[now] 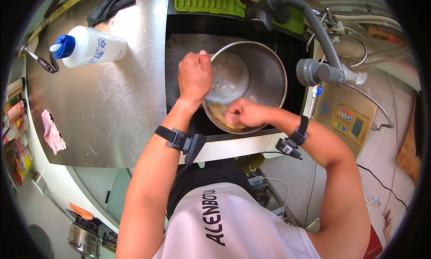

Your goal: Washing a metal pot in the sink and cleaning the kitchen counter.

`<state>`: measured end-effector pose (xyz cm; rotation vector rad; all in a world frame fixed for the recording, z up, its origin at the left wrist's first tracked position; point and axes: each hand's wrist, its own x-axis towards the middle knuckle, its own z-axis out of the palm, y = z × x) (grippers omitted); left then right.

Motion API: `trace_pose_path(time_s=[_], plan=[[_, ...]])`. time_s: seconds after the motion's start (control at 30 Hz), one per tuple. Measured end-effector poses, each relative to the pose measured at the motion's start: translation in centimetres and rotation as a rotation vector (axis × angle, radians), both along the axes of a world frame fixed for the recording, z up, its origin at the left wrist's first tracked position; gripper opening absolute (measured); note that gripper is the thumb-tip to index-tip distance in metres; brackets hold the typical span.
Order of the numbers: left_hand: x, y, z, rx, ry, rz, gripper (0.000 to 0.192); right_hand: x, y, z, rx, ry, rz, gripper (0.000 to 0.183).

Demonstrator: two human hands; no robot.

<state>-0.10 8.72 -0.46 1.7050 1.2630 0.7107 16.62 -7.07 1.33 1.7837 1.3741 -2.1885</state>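
Observation:
A large stainless steel pot (266, 67) sits tilted in the dark sink (185, 42), its mouth facing up. My left hand (195, 76) is closed around the left side of its rim. Inside the pot's near side, my right hand (243, 114) has its fingers curled on a blurred yellowish thing (219, 114), perhaps a scouring pad or cloth, against the inner wall. What exactly it is cannot be told. The pot's bottom looks wet and whitish.
On the steel worktop (101, 124) at left lie a white squeeze bottle with blue cap (97, 47), a dark cloth (111, 6) and a pink cloth (52, 132). A green drain rack (210, 1) is behind the sink; a grey pipe (316, 26) arches over its right side.

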Motion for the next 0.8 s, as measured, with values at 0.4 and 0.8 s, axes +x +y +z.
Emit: trace_pose_path(time_s=[0.4,0.8], plan=[[0.3,0.0,0.1,0.03,0.03,0.001,0.044,-4.0,3.4,-1.5,0.13,-0.08,-0.155,0.016],[0.1,-0.3,-0.2,0.0,0.045,0.037,0.045,-4.1,-2.3,6.8,0.621,-0.113,-0.004,0.013]])
